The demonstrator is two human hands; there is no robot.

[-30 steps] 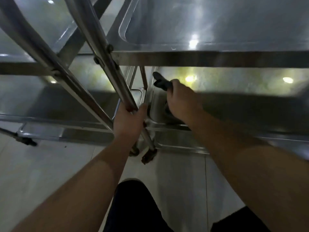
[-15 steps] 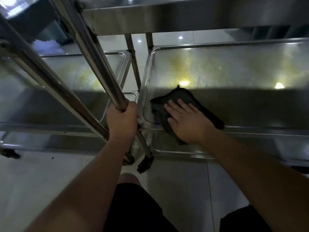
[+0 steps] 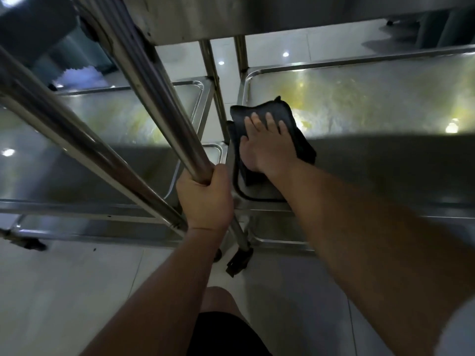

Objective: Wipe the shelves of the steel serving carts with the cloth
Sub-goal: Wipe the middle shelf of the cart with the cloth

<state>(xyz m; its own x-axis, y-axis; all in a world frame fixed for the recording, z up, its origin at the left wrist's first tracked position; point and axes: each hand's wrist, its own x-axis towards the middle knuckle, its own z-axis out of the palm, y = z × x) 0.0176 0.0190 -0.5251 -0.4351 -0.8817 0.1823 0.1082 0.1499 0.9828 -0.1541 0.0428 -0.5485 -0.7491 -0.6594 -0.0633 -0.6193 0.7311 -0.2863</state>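
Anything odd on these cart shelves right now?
Yellowish smears streak the middle shelf beyond the cloth, and the neighbouring cart's shelf too: residue not yet wiped. Nothing looks damaged or askew.

The middle shelf [image 3: 372, 104] is brushed steel, dulled by yellowish smears yet mirroring ceiling lights. The black cloth [image 3: 288, 116] on it looks soft and matt. The cart post [image 3: 154, 93] is polished glossy tubing. The floor tiles [image 3: 64, 291] are smooth, pale, faintly shiny.

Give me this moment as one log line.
left hand: grips cart post | right hand: flat on cloth | shelf: yellowish smears
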